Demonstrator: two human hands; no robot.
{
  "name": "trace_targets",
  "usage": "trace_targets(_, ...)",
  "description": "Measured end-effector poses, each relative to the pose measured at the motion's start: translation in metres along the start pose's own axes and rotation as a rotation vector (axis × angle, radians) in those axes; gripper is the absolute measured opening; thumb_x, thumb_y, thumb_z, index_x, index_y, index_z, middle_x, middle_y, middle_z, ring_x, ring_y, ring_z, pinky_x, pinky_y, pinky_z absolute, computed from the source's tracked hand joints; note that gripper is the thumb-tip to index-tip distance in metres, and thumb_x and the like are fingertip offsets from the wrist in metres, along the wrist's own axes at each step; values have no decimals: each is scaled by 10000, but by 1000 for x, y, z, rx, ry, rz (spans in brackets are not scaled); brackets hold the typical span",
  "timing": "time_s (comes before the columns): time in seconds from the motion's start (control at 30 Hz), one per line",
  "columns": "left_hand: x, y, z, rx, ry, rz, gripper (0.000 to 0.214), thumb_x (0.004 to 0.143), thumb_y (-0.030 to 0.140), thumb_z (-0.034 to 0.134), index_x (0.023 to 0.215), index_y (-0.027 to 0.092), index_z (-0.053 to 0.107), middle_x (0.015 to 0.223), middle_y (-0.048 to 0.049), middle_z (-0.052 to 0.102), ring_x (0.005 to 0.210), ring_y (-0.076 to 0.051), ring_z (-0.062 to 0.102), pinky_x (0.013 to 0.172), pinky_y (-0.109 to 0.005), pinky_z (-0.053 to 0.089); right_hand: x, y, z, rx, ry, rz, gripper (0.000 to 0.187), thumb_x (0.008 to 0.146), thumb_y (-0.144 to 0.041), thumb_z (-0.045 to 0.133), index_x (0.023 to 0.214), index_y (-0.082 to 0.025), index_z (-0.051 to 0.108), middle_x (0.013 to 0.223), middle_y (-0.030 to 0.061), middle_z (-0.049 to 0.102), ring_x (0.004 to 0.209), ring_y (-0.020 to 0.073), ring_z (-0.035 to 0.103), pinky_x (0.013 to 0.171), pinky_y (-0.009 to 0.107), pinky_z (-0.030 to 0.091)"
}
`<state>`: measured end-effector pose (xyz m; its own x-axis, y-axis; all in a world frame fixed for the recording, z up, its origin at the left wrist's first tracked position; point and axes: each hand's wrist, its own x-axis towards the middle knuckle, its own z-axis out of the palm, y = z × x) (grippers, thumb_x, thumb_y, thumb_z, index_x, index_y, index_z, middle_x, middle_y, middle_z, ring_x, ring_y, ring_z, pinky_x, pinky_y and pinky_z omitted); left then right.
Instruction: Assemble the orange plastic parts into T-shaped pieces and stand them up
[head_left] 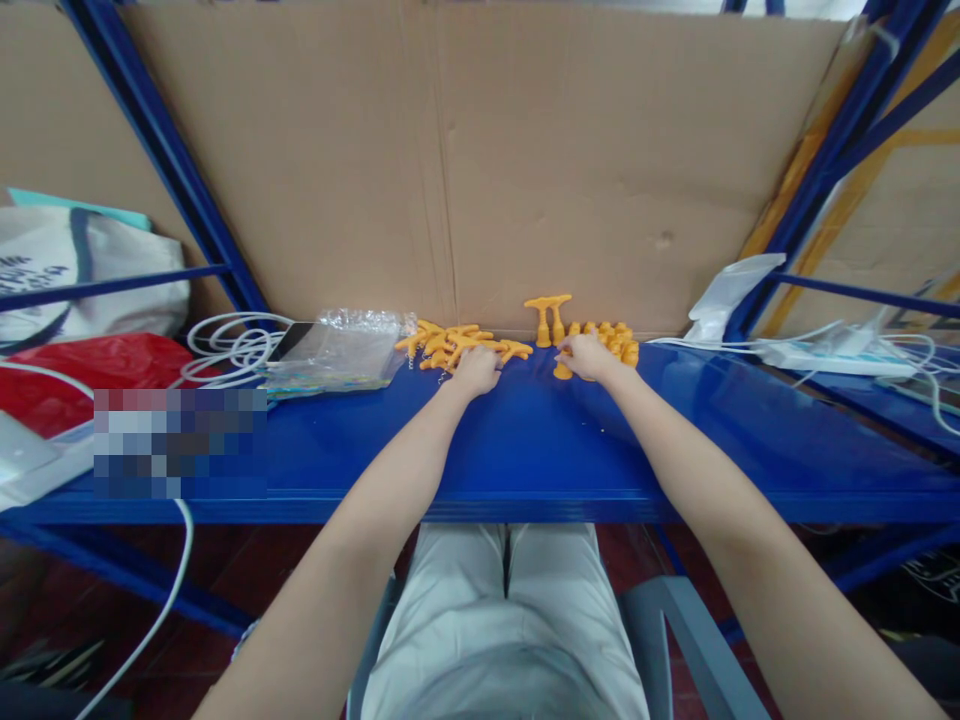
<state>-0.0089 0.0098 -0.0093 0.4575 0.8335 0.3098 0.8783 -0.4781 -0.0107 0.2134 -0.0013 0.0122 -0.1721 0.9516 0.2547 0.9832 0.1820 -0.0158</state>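
Note:
My left hand rests on the blue shelf, fingers curled onto a loose pile of orange plastic T-shaped parts. My right hand reaches a second group of orange parts standing upright in a cluster, fingers closed on one small orange piece at its left edge. Two assembled orange T-pieces stand upright between the hands, against the cardboard.
A cardboard wall backs the shelf. A clear plastic bag and coiled white cable lie left. A red bag and white tote sit far left. A white power strip with cables lies right.

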Motion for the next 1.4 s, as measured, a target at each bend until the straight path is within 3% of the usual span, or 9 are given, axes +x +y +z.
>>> trace_targets(0.13,3,4,3,-94,8,47,275,835,168,514,825,169,789,894,-97,771,907,-258,702,871,-374,521,2,4,4,136,21,13,387,935,-281,602,1283,-134,682,1213,165,720,1109,299,682,1022,408,465)
trace_targets(0.23,7,7,8,-286,10,100,270,857,202,522,780,155,776,770,-65,748,735,-199,684,769,-312,534,3,6,6,222,9,35,422,903,-313,654,1281,-125,681,1167,159,735,1037,291,703,956,388,503)
trace_targets(0.33,12,7,14,-424,41,120,266,872,183,514,877,167,779,814,-39,760,748,-178,687,767,-289,548,3,4,7,210,14,15,373,893,-349,668,1193,-132,714,1117,159,748,1069,314,691,1061,477,434)
trace_targets(0.47,12,4,19,-317,138,164,422,848,62,465,1119,194,760,1174,-69,741,1106,-208,664,1022,-357,502,2,1,6,40,-36,7,269,874,-398,682,994,-164,742,1043,149,757,1128,378,656,1144,699,177)
trace_targets(0.63,4,5,20,-162,49,155,589,855,43,451,1332,323,650,1488,-24,553,1411,-239,457,1194,-471,352,-2,-4,2,-24,-96,23,242,859,-392,682,931,-162,707,1083,147,740,1161,379,633,1142,724,96)
trace_targets(0.87,4,10,10,-46,-108,96,409,954,183,443,1317,217,630,1372,-107,633,1286,-257,564,1116,-434,436,-7,-8,-2,38,-57,-26,270,809,-240,627,1069,-169,646,1085,127,733,1144,374,637,1140,715,150)
trace_targets(1.0,4,7,10,-79,-93,76,342,970,239,441,1231,230,661,1342,-92,658,1237,-252,600,1082,-406,456,-7,-6,0,19,-53,-39,267,818,-188,593,1076,-195,665,1089,118,722,1190,387,605,1139,747,102)
trace_targets(1.13,5,4,13,-153,-99,37,271,908,217,505,1112,213,684,1154,-81,736,1050,-225,677,956,-328,523,-4,0,3,-32,-25,-63,279,853,-198,557,1096,-212,694,1132,139,713,1243,408,559,1133,775,51)
trace_targets(1.4,3,3,12,-256,-34,-32,247,906,249,506,1067,202,686,1056,-92,745,970,-257,699,890,-350,541,-4,8,3,-84,40,-9,334,877,-163,547,1188,-182,669,1233,182,654,1331,416,478,1122,781,31)
